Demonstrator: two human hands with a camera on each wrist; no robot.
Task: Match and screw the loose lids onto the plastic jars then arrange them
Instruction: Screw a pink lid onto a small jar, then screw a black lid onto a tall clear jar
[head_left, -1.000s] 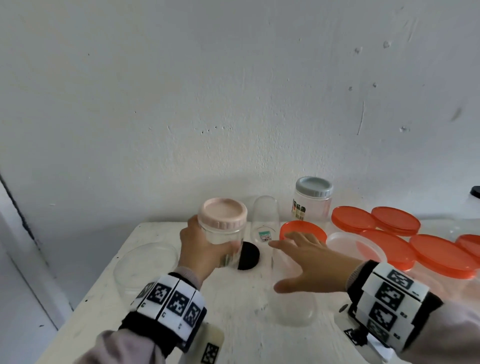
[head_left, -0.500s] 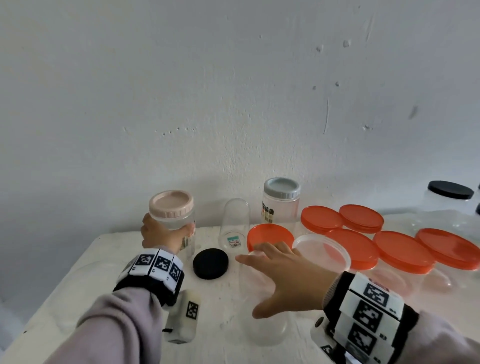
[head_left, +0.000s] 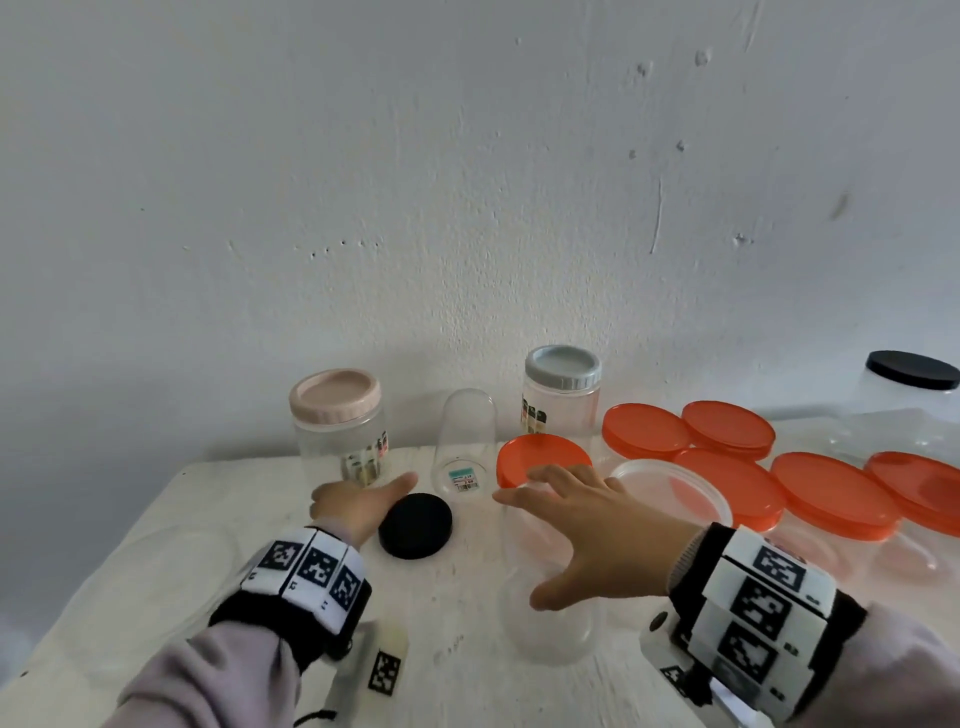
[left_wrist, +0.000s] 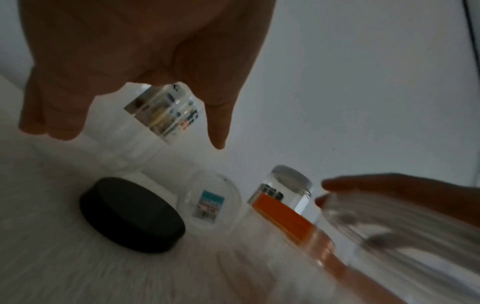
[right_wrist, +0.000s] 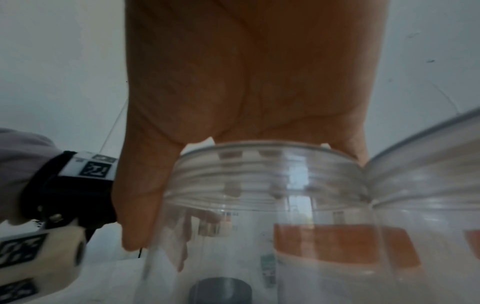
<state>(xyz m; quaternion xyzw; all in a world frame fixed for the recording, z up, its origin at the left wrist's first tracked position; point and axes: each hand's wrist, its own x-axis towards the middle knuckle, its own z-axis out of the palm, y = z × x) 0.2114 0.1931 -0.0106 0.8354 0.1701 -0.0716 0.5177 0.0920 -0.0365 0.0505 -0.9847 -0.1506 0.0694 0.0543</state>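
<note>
A clear jar with a pink lid (head_left: 337, 431) stands upright at the back left of the white table (head_left: 208, 493). My left hand (head_left: 358, 501) hovers just in front of it, fingers relaxed and empty; the left wrist view shows the jar (left_wrist: 161, 115) apart from my fingers. A loose black lid (head_left: 415, 526) lies right of that hand. My right hand (head_left: 582, 530) lies flat over the mouth of a lidless clear jar (head_left: 550, 623), fingers straight, thumb down its side. Its threaded neck (right_wrist: 259, 181) fills the right wrist view.
A small clear jar (head_left: 464, 441) without a lid and a grey-lidded jar (head_left: 562, 395) stand by the wall. Several orange-lidded tubs (head_left: 831, 493) crowd the right side, with a loose orange lid (head_left: 543, 457) and a clear lid (head_left: 670, 486). A black-lidded jar (head_left: 911, 371) stands far right.
My left hand has set the pink-lidded jar down near the wall, let go and drawn back a little. My right hand has stayed on the lidless jar.
</note>
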